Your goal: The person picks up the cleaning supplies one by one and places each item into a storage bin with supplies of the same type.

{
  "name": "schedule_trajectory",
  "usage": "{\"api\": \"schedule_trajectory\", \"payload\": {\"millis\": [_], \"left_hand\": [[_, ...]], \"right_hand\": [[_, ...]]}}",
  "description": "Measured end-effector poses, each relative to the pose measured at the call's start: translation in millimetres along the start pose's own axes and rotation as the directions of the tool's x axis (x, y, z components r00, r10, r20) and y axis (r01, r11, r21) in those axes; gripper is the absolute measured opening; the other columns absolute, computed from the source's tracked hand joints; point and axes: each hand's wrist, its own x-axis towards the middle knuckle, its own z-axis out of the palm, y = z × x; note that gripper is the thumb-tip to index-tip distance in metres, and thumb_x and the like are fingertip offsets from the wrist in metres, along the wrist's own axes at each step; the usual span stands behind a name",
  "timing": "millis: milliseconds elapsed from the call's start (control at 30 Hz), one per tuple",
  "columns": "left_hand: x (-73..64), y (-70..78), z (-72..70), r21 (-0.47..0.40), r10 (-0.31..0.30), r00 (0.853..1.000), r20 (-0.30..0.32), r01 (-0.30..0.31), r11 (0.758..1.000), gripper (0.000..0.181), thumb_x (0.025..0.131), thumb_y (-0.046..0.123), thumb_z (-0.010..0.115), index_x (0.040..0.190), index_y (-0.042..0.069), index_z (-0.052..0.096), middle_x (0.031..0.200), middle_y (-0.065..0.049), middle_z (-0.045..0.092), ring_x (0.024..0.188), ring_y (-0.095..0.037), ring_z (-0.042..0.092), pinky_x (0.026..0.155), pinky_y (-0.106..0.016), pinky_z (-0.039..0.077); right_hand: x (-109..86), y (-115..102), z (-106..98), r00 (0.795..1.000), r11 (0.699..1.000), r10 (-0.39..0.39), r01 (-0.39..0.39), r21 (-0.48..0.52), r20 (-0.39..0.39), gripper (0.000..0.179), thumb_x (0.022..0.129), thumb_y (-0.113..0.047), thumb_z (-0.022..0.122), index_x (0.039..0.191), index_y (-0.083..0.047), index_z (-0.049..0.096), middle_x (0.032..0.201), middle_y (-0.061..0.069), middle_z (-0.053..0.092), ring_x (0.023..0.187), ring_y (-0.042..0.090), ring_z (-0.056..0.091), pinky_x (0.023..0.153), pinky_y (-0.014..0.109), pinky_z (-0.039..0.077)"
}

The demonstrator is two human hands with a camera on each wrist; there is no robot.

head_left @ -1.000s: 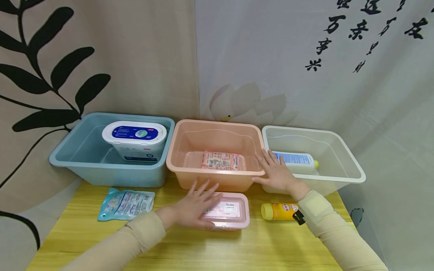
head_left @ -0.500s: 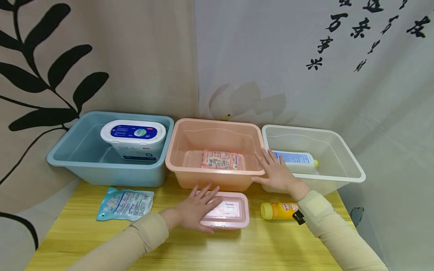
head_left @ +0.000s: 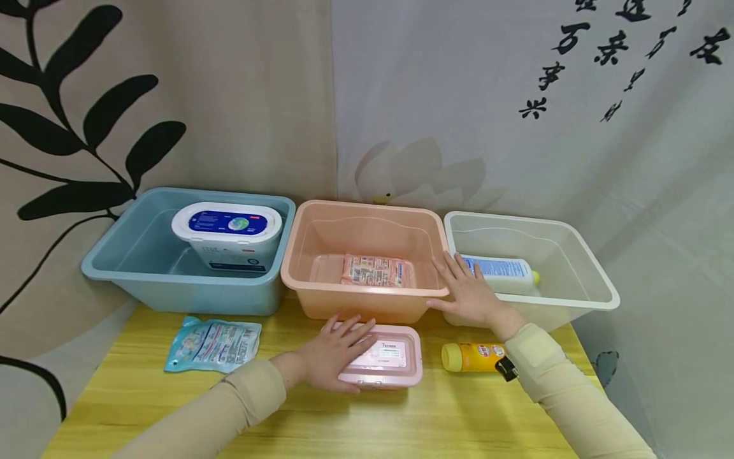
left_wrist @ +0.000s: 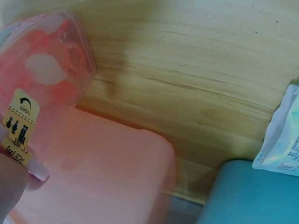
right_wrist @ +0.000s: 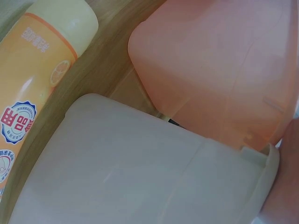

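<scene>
My left hand (head_left: 329,357) lies with fingers spread over the left end of a pink lidded plastic box (head_left: 395,357) on the table. In the left wrist view the box (left_wrist: 46,65) shows red shapes through its clear side and a yellow "open" tab (left_wrist: 21,114) on it. My right hand (head_left: 473,296) rests with straight, spread fingers where the rims of the peach bin (head_left: 350,306) and white bin (head_left: 573,303) meet. Below the right wrist lies an orange bottle (head_left: 476,358) with a pale yellow cap, partly hidden by the sleeve.
A blue bin (head_left: 183,296) at the left holds a white tub (head_left: 235,245) with a blue label. Inside the peach bin lies a pink packet (head_left: 375,272); a white bottle (head_left: 510,274) lies in the white bin. A light blue pouch (head_left: 215,345) lies left of my left hand.
My left hand has shifted slightly, its fingers a little closer together over the pink box. The right hand stays where it was, and the head view has moved very slightly.
</scene>
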Motion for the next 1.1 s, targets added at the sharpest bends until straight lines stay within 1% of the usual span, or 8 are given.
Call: {"api": "schedule_trajectory", "payload": {"millis": [200,433,567,667,767,867,1000,1100], "left_hand": [[1.1,0.1,0.2,0.020,0.012,1.000,-0.011,-0.012,1.000,0.090,0.081,0.065,0.052,0.151,0.016,0.020,0.159,-0.007,0.010,0.141,-0.035,0.021,0.111,-0.058,0.020],[3.3,0.7,-2.5,0.041,0.022,1.000,-0.018,-0.021,0.999,0.089,0.080,0.063,0.054,0.150,0.015,0.023,0.158,-0.008,0.015,0.136,-0.031,0.027,0.109,-0.056,0.027],[4.2,-0.4,-3.1,0.043,0.028,1.000,-0.006,-0.028,0.999,0.089,0.080,0.062,0.053,0.149,0.014,0.025,0.157,-0.010,0.016,0.135,-0.030,0.027,0.108,-0.055,0.027],[3.2,-2.4,-3.3,0.023,0.038,0.999,-0.010,-0.038,0.999,0.088,0.080,0.062,0.054,0.149,0.014,0.026,0.157,-0.010,0.016,0.135,-0.031,0.028,0.108,-0.055,0.027],[0.4,-5.4,-2.9,0.011,0.053,0.998,-0.027,-0.053,0.999,0.087,0.080,0.062,0.054,0.148,0.015,0.027,0.157,-0.010,0.016,0.134,-0.031,0.029,0.108,-0.055,0.027],[-3.3,-8.7,-2.0,0.019,0.081,0.995,-0.064,-0.080,0.997,0.086,0.079,0.061,0.055,0.147,0.014,0.032,0.156,-0.012,0.020,0.132,-0.033,0.031,0.106,-0.056,0.029],[-8.6,-11.2,-4.0,0.038,0.120,0.988,-0.100,-0.116,0.992,0.084,0.079,0.059,0.057,0.145,0.013,0.035,0.153,-0.015,0.025,0.129,-0.033,0.033,0.103,-0.056,0.031],[-13.8,-11.9,-8.7,0.048,0.129,0.986,-0.105,-0.124,0.991,0.083,0.080,0.059,0.057,0.145,0.014,0.035,0.153,-0.015,0.026,0.129,-0.031,0.033,0.103,-0.054,0.031]], "right_hand": [[-0.3,0.8,0.1,1.000,1.000,0.002,-0.002,-0.003,-0.002,0.089,0.086,-0.059,0.053,0.151,-0.013,0.014,0.158,0.017,0.006,0.144,0.041,0.004,0.109,0.068,0.008],[-1.2,0.9,1.2,1.000,1.000,-0.005,0.005,-0.005,-0.015,0.089,0.085,-0.059,0.053,0.151,-0.014,0.015,0.157,0.018,0.007,0.144,0.041,0.006,0.108,0.069,0.010],[-1.0,1.6,2.8,1.000,1.000,-0.008,0.008,-0.012,-0.025,0.089,0.085,-0.060,0.053,0.151,-0.014,0.015,0.157,0.018,0.008,0.144,0.041,0.007,0.108,0.068,0.011],[-0.6,1.9,3.6,1.000,1.000,-0.016,0.016,-0.008,-0.027,0.089,0.085,-0.059,0.053,0.151,-0.013,0.015,0.157,0.019,0.008,0.144,0.041,0.006,0.110,0.066,0.013],[0.0,1.2,3.2,0.999,0.999,-0.030,0.030,0.010,-0.019,0.088,0.086,-0.058,0.054,0.151,-0.010,0.017,0.157,0.020,0.006,0.144,0.041,0.005,0.112,0.061,0.013],[0.3,0.4,0.9,0.999,0.999,-0.041,0.041,0.036,-0.005,0.088,0.086,-0.056,0.055,0.150,-0.007,0.018,0.157,0.020,0.004,0.144,0.040,0.003,0.114,0.057,0.013],[-1.5,1.6,-4.7,0.999,0.997,-0.047,0.046,0.054,0.014,0.089,0.086,-0.054,0.056,0.149,-0.004,0.018,0.157,0.021,0.003,0.144,0.040,0.003,0.115,0.055,0.011],[-5.1,5.6,-8.8,0.998,0.996,-0.068,0.067,0.052,0.018,0.090,0.086,-0.052,0.057,0.149,-0.002,0.017,0.156,0.021,0.005,0.144,0.039,0.006,0.115,0.055,0.011]]}}
